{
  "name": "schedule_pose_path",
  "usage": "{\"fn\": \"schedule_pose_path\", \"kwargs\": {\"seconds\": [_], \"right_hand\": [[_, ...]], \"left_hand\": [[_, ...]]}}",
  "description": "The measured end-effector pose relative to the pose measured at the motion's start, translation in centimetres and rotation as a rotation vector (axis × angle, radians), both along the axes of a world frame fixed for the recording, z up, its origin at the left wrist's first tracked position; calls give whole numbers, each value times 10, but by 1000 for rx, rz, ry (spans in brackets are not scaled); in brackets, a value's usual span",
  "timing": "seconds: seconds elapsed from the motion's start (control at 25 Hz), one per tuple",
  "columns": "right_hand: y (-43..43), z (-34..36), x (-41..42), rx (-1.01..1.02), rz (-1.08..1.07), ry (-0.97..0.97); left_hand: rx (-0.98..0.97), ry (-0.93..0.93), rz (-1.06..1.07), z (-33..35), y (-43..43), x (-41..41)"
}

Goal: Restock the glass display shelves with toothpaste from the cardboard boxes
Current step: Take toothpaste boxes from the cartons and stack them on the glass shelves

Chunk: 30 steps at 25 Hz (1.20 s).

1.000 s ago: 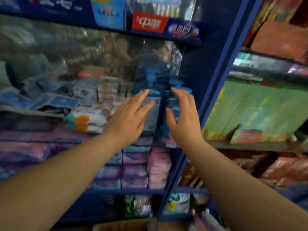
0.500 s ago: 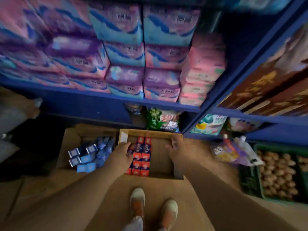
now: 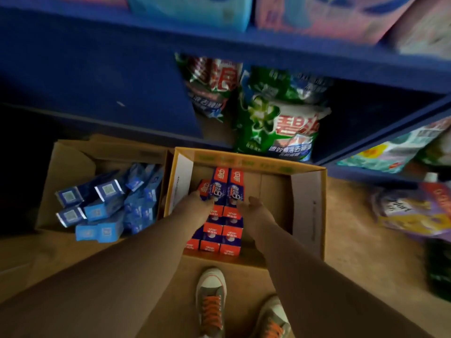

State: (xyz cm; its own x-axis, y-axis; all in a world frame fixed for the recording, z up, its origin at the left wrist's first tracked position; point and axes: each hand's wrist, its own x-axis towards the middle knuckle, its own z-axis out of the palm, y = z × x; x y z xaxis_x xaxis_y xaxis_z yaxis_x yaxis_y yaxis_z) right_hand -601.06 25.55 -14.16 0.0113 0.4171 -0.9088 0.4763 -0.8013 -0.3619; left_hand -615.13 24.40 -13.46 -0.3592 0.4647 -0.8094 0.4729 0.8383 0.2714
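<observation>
Two open cardboard boxes sit on the floor below the blue shelving. The right box [image 3: 308, 211] holds rows of red-and-blue toothpaste cartons [image 3: 220, 237] along its left side. Two of these cartons [image 3: 228, 186] are tilted up at the far end of the row, showing their long faces. My left hand [image 3: 197, 207] grips them from the left and my right hand [image 3: 253, 209] from the right; my fingertips are hidden behind the cartons. The left box [image 3: 70, 167] is filled with loosely piled blue toothpaste cartons [image 3: 107, 206]. The glass display shelves are out of view.
The blue shelf frame [image 3: 97, 69] stands right behind the boxes, with a green detergent bag [image 3: 275, 118] in its lowest bay. Plastic-wrapped packs [image 3: 412, 211] lie on the floor at the right. My shoes [image 3: 211, 301] stand at the right box's near edge.
One second ago both hands were open up at the glass shelf. The view then dropped to the floor, and both hands reached into the right box and closed around two red-and-blue cartons.
</observation>
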Motion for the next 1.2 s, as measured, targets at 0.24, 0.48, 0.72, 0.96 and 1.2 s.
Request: {"fn": "schedule_pose_path", "kwargs": {"seconds": [0.24, 0.48, 0.72, 0.96, 1.2], "right_hand": [[14, -64, -10, -92, -81, -5], [10, -70, -14, -12, -72, -68], [-4, -23, 5, -211, -423, 156], [-27, 69, 28, -167, -457, 485], [-40, 194, 43, 104, -462, 532]], "left_hand": [[-88, 44, -2, -72, 12, 1], [-42, 12, 76, -75, 19, 8], [-123, -257, 385, -28, 12, 3], [-146, -767, 487, 92, -20, -10], [109, -955, 417, 222, -31, 3]]}}
